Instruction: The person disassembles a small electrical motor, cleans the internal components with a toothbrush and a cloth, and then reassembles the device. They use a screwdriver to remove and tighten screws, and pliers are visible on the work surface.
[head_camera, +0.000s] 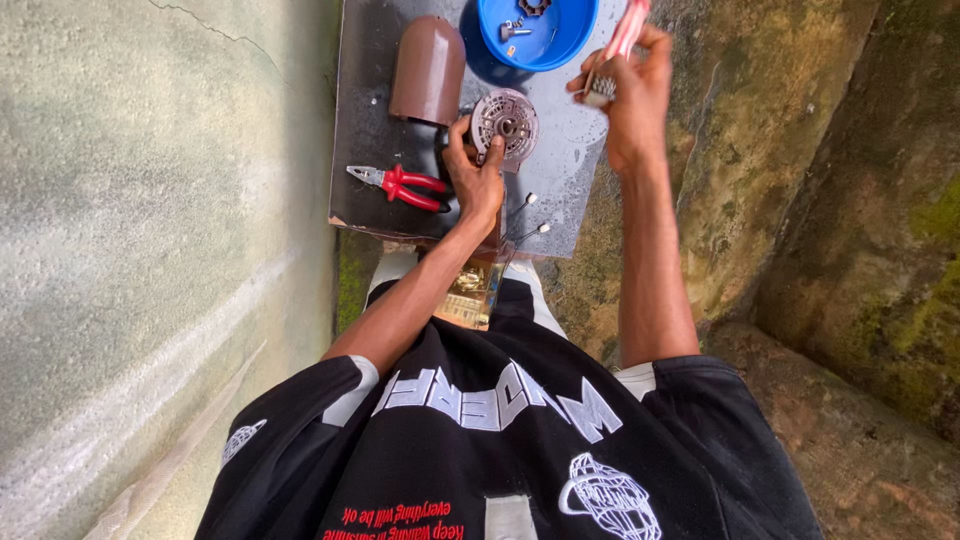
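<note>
While I look down: left hand (478, 180) clamps round metal motor part (505, 122) on wet counter (365, 90)
right hand: (630, 95) pinches pink brush (618, 50), raised
handling: I judge part stiff, heavyish, slippery; hold rim

A pale, rough-plastered wall (150, 250) with a thin crack near its far end fills the left, a dark wet board (365, 120) serves as work surface at the far centre, and mossy, stained concrete (800, 200) runs along the right in soft daylight.
</note>
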